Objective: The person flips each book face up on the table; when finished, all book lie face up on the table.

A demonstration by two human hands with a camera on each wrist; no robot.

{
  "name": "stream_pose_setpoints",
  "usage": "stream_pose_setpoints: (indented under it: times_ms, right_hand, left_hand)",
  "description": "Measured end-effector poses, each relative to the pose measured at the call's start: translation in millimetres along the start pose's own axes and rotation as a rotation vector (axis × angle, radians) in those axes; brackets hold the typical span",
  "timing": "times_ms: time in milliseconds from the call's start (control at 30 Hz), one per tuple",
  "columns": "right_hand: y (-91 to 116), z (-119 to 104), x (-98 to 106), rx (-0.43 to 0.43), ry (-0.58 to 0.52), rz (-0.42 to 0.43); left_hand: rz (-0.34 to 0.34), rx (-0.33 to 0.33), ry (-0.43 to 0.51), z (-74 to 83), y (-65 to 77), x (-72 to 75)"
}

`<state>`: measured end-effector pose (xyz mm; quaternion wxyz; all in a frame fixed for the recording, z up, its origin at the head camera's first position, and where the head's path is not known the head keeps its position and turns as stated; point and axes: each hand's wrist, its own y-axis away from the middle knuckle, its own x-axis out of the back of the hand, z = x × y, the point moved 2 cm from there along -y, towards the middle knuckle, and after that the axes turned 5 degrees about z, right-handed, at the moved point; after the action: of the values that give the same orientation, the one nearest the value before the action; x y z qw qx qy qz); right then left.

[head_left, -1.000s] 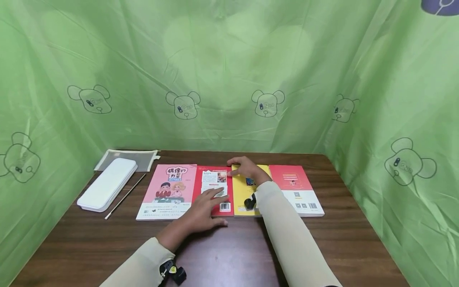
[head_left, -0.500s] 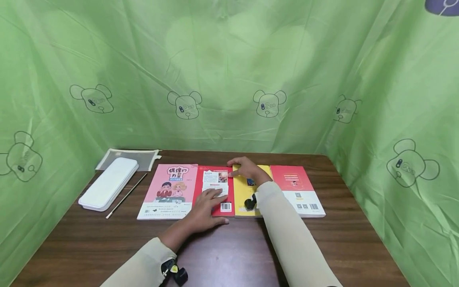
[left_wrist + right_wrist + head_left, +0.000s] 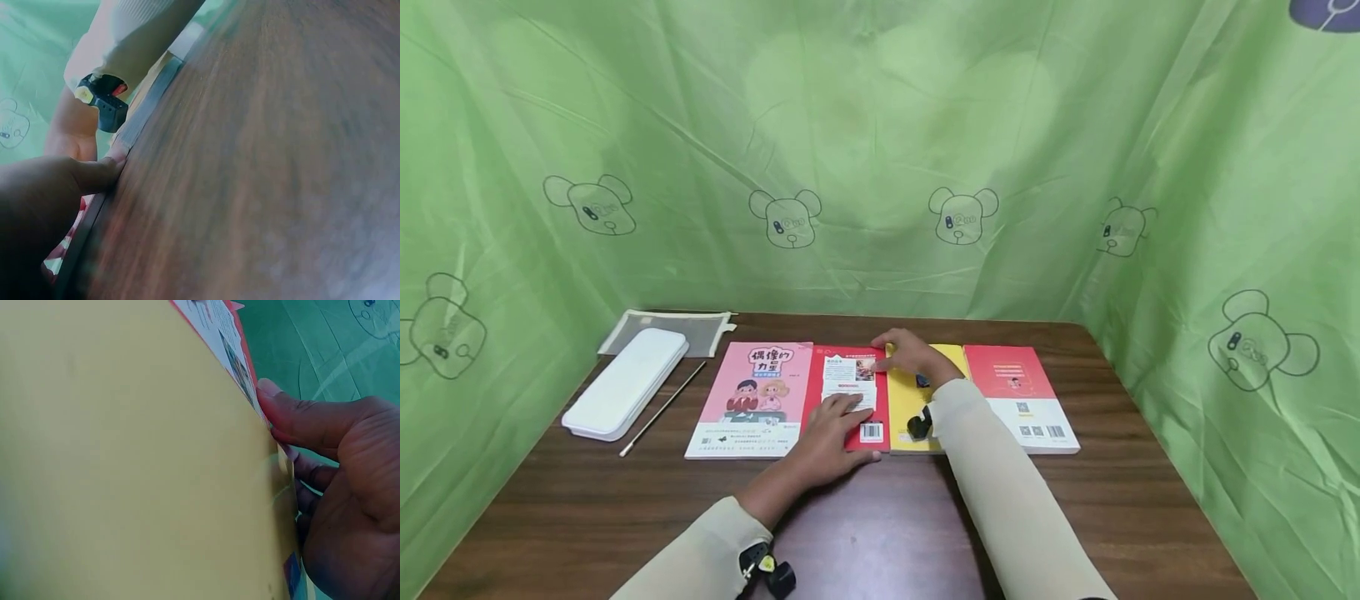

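Observation:
Four books lie side by side in the head view: a pink one (image 3: 760, 367), a red one (image 3: 850, 367), a yellow one (image 3: 901, 400) and a red-and-white one (image 3: 1015, 375). My left hand (image 3: 827, 442) rests on the red book, fingers spread across its cover. Its thumb (image 3: 103, 174) touches the near edge in the left wrist view. Reaching over the yellow book, my right hand (image 3: 917, 354) lies at the far edge, where red and yellow covers meet. In the right wrist view its thumb (image 3: 306, 419) touches that edge, with the other fingers partly hidden behind the yellow cover.
On the left of the brown table (image 3: 1112, 500) lie a white case (image 3: 628, 383), a mesh zip pouch (image 3: 703, 333) and a thin stick (image 3: 662, 408). A green curtain (image 3: 865, 275) with bear drawings stands behind and at both sides.
My right hand has shifted very slightly left, and my left thumb has come a little closer to the near edge of the books. The books look unmoved.

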<state>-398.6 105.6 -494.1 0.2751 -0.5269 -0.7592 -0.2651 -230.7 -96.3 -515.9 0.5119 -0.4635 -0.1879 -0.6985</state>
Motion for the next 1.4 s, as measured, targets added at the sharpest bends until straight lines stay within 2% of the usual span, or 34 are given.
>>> stream_pose_setpoints:
  times_ms: [167,367,500,667,833,1167,1400]
  right_hand:
    - [1.6,-2.2,-1.7,-0.002,0.06,0.018]
    - [0.8,-2.4,-2.9,0.027,0.094,0.031]
    - [1.0,-2.1,-3.0,0.028,0.07,0.03]
    - [1.0,-3.0,-2.7,0.018,-0.032,0.011]
    - [-1.8,-6.1,0.7,0.048,-0.128,0.018]
    - [2.9,-4.5,16.0,0.103,-0.311,0.071]
    - [6.7,-3.1,23.7,0.123,-0.497,0.028]
  left_hand:
    - [0.017,-0.041,-0.073,2.6,-0.6,0.3]
    - [0.003,-0.028,-0.1,4.4,1.8,-1.4]
    - [-0.01,-0.037,-0.112,4.8,3.2,-2.9]
    - [-0.032,-0.043,-0.131,7.0,4.6,-1.5]
    - [0.003,-0.065,-0.14,9.6,3.9,3.4]
    - [0.106,-0.085,0.0,16.5,2.8,11.0]
    - [0.169,-0.138,0.087,20.3,2.8,15.2]
